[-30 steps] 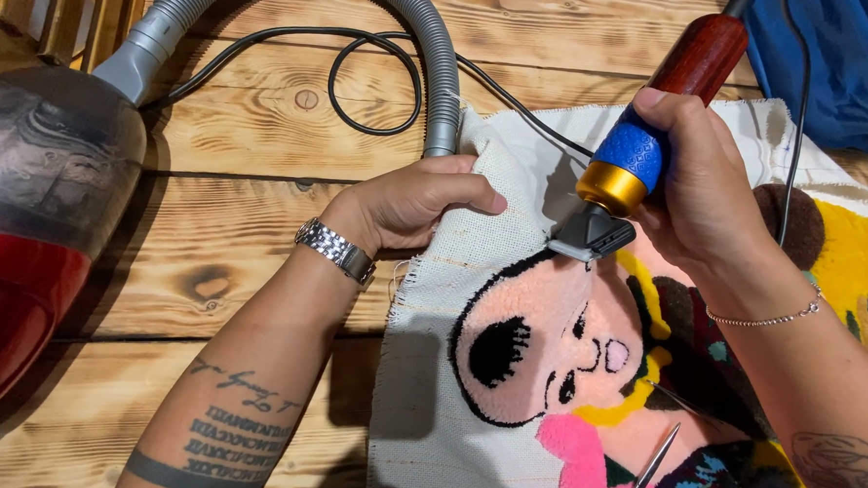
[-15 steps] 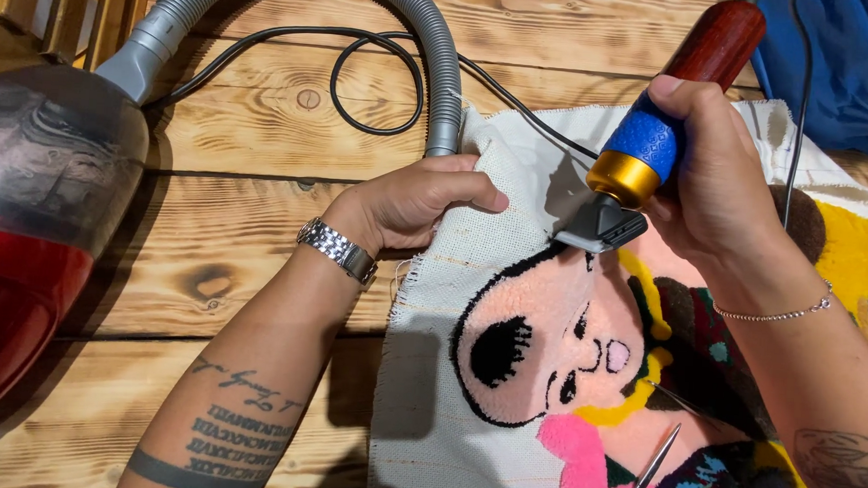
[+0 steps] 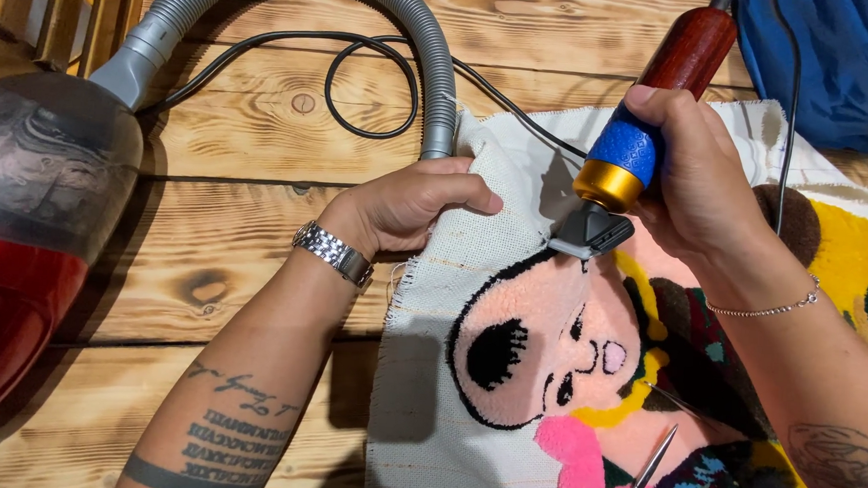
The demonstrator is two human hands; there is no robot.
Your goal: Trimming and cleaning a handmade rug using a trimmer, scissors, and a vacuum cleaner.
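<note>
My right hand (image 3: 695,182) grips a corded trimmer (image 3: 644,117) with a red wooden handle, blue grip and gold collar. Its dark cutting head (image 3: 591,233) touches the upper edge of the pink tufted face on a colourful rug (image 3: 566,347). My left hand (image 3: 411,206) is closed on the end of a grey vacuum hose (image 3: 431,78) and rests on the rug's bare cream backing cloth (image 3: 475,207). A steel watch is on that wrist and a thin bracelet on the right.
A red and smoky-clear vacuum cleaner body (image 3: 35,217) stands at the left on the wooden plank surface (image 3: 228,264). A black cable (image 3: 363,75) loops behind the hose. Blue fabric (image 3: 832,66) lies at top right. A thin metal tool (image 3: 651,468) rests on the rug's lower part.
The trimmer head drew slightly up and right off the pink pile, then came back down-left to its edge. My left hand and the hose stayed put.
</note>
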